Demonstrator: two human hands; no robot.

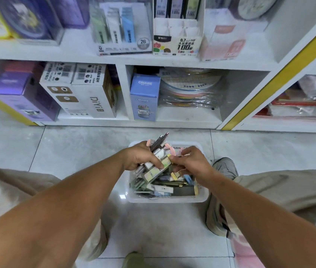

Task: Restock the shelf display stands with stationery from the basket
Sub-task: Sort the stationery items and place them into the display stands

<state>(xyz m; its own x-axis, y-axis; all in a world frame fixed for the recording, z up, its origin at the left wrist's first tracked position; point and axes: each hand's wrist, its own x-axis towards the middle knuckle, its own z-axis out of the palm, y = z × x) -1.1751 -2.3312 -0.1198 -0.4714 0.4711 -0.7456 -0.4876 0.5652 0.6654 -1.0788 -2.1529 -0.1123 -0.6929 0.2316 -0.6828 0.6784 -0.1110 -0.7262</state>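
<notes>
**Translucent plastic basket [201, 199] run, bundle sorting**

Parked on the grey tile floor [66, 151] below the white shelf [153, 62]. Left hand [139, 156] clamped round a fistful of slim stationery packs [158, 142]; right hand [190, 161] pinching a pale green box [156, 171]. Probably light, stiff, slippery stuff; best gripped mid-length, squared up first.

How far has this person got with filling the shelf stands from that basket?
Early, it seems. Done: the left hand already grips a bundle of slim packs. In hand: the right hand pinches a small green box over the basket. Left: the basket is still piled with stationery, and the 0.7 lead stand on the shelf shows empty front pockets.
</notes>
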